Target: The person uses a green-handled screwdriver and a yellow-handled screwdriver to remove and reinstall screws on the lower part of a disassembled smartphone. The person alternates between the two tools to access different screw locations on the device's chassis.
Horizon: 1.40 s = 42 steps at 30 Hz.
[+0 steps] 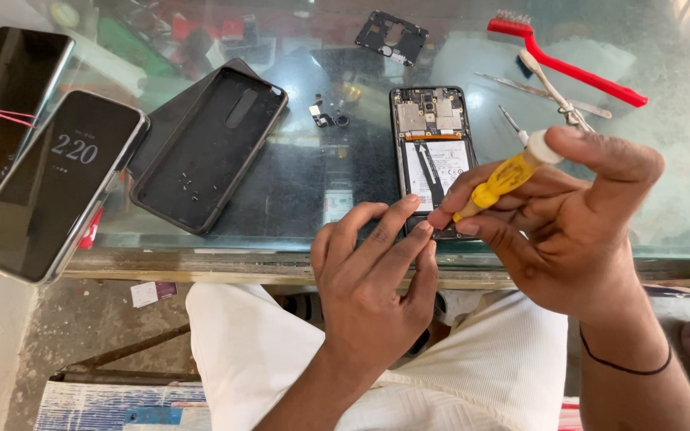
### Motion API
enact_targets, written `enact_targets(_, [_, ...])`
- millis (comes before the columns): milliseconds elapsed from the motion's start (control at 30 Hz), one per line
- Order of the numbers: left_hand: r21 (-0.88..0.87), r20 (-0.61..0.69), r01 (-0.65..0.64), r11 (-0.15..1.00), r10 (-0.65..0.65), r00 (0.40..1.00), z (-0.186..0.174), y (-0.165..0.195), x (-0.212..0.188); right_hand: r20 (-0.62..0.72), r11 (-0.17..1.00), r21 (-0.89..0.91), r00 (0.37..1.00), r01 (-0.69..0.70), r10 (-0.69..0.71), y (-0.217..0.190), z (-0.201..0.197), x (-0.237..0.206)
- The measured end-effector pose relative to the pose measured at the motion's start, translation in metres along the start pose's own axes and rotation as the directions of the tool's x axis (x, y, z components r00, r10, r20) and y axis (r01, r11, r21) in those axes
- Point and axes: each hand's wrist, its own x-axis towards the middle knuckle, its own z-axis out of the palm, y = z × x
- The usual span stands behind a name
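While the person sat at the glass counter (664, 160), the right hand (553, 231) had its grip closed around a small yellow screwdriver (505, 179), with one finger pressed on its white top. The tip pointed down at the bottom end of an opened phone (430, 152) that lay flat on the glass. The left hand (373, 279) held nothing; its fingertips (413, 203) rested at the phone's bottom edge.

A black phone case (209, 148) lay to the left, with tiny screws in it. Two more phones (49, 179) lay at the far left. A red brush (569, 64), metal tweezers (545, 92) and a black cover piece (393, 36) sat near the back. The glass looked dusty and scratched. Below it were white trousers (249, 351) and a grey floor (81, 327).
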Motion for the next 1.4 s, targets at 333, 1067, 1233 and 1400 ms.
enact_targets(333, [0.01,-0.001,-0.002,1.0,0.002,1.0,0.001,0.001,-0.003,-0.086,0.988,-0.153,0.996,-0.008,-0.005,-0.018,0.011,-0.004])
enact_targets(1067, [0.068,-0.036,-0.067,0.995,0.07,0.997,0.006,-0.012,-0.006,-0.721,0.845,-0.328,0.69,-0.421,0.063,0.002,0.025,-0.093])
enact_targets(1233, [0.067,-0.03,-0.005,0.998,0.007,1.0,0.006,-0.009,-0.005,-0.493,0.615,-0.691,0.87,-0.38,-0.015,0.004,0.03,-0.049])
enact_targets(1400, [0.079,-0.017,-0.013,0.997,0.014,1.0,0.007,-0.009,-0.005,-0.376,0.547,-0.752,0.921,-0.367,0.101,0.002,0.024,-0.032])
